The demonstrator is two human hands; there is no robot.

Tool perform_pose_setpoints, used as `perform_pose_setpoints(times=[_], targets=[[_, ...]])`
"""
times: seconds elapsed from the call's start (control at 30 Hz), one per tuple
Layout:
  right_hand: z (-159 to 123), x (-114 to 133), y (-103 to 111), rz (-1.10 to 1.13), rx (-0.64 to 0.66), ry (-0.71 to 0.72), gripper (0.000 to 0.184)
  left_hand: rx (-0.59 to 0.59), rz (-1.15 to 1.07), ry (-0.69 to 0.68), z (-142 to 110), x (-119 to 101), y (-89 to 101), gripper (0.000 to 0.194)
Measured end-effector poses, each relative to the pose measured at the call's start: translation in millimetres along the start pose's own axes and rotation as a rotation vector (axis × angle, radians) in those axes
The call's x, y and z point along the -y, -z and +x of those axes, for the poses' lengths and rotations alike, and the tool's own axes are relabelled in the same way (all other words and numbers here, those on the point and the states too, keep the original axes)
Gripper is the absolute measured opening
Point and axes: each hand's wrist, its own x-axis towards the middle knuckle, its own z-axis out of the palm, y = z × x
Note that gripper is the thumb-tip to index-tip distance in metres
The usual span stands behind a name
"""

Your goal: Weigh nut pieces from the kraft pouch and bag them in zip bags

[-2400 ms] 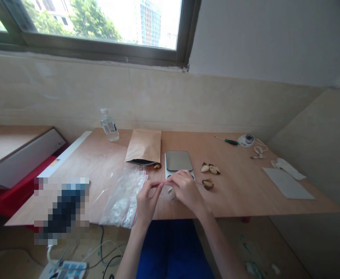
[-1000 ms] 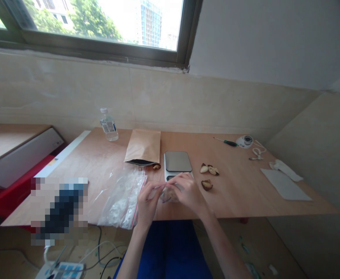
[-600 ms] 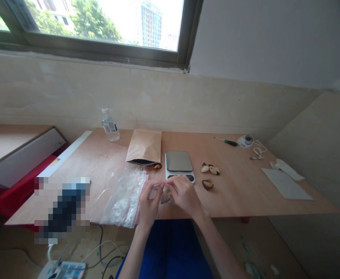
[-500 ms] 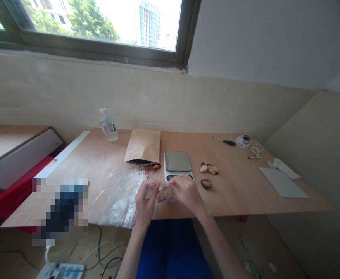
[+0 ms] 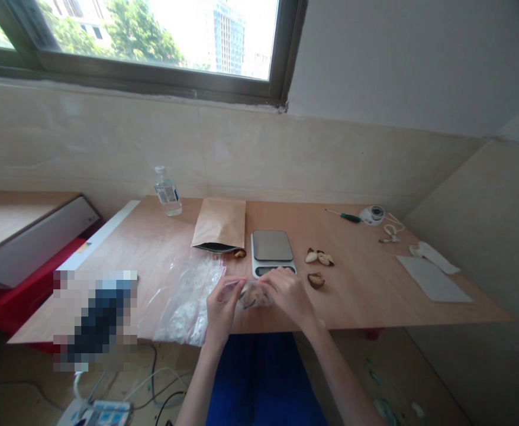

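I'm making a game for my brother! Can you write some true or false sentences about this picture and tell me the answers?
1. The left hand and right hand hold a small clear plastic bag with brown shell pieces in it. True.
2. The kitchen scale has shell pieces on its top. False: its top is bare, and other shell pieces lie to its right.
3. The water bottle stands left of the brown paper envelope. True.
4. The right hand holds the screwdriver. False: it lies on the table.
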Motion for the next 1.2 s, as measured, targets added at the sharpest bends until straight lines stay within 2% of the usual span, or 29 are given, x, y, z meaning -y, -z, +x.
perform_pose_setpoints(times=[0.2, 0.3, 0.43, 0.6, 0.7, 0.83, 1.03, 1.2], targets=[[-2, 1, -1, -0.034, -0.06, 0.025, 0.025, 0.051, -0.008, -0.046, 0, 1, -1.4, 0.016], [0, 5, 3, -0.049, -0.039, 0.026, 0.024, 0.073, -0.007, -0.057, 0, 2, -1.5, 0.016], [-1, 1, 9, 0.011, 0.036, 0.003, 0.013, 0.018, -0.014, -0.015, 1, 2, 2.6, 0.017], [-7, -8, 11, -0.008, 0.0, -0.085, 0.024, 0.014, -0.033, 0.022, 2, 0, 3.7, 0.017], [-9, -10, 12, 0.018, 0.0, -0.105, 0.024, 0.005, -0.098, 0.089, 1, 0, 0.5, 0.02], [-16, -17, 18, 0.135, 0.016, -0.156, 0.018, -0.086, -0.163, 0.186, -1, -2, -0.8, 0.034], [-28, -22, 24, 0.188, -0.085, -0.19, 0.022, -0.144, -0.257, 0.208, 1, -6, -4.6, 0.04], [-33, -27, 25, 0.408, -0.052, -0.352, 0.024, -0.246, -0.417, 0.254, 3, -2, -11.8, 0.038]])
